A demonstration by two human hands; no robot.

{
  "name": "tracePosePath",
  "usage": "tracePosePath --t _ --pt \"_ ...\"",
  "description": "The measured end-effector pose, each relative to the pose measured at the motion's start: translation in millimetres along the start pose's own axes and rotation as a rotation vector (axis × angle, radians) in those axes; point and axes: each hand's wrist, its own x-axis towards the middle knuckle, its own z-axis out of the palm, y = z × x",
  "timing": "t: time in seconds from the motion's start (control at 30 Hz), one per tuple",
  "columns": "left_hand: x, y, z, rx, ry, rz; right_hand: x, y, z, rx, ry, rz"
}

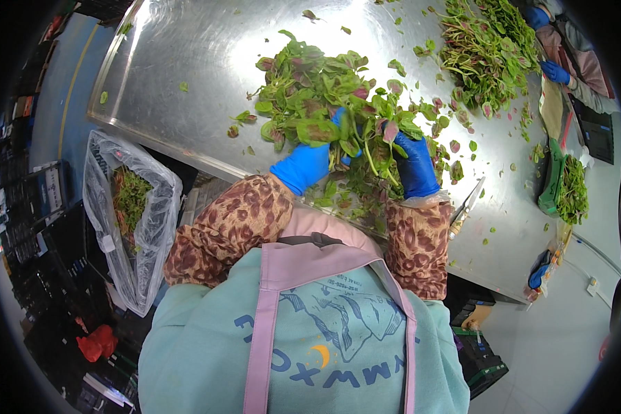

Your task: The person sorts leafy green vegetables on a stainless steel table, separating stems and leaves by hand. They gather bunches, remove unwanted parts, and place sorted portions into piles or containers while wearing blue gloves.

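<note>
My left hand point(304, 164), in a blue glove, is closed around the stems of a bunch of red-and-green amaranth point(315, 90). Its leaves spread over the steel table in front of me and hide some of the fingers. To the right, my right hand point(418, 164), gloved in blue too, grips amaranth stems point(375, 155) beside that bunch; its fingertips are partly covered by leaves. Loose leaves and sprigs point(341, 199) lie below both hands, near the table's front edge. A knife point(467, 207) rests on the metal to the right of my right forearm.
A larger amaranth heap point(486, 62) covers the steel table's point(202, 124) far right. Beyond it, a co-worker's gloved hand point(555, 71) touches the edge. A green crate point(551, 178) with greens stands at right. At left, a plastic-lined bin point(158, 186) holds trimmings.
</note>
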Motion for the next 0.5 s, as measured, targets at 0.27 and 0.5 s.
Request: tracePosePath --t 0.27,0.5 --pt "-6 6 1 -0.372 0.044 -0.351 -3 4 1 0.018 0.013 0.025" --pt "-16 28 27 0.033 0.064 -0.2 -2 12 6 0.013 0.203 0.048"
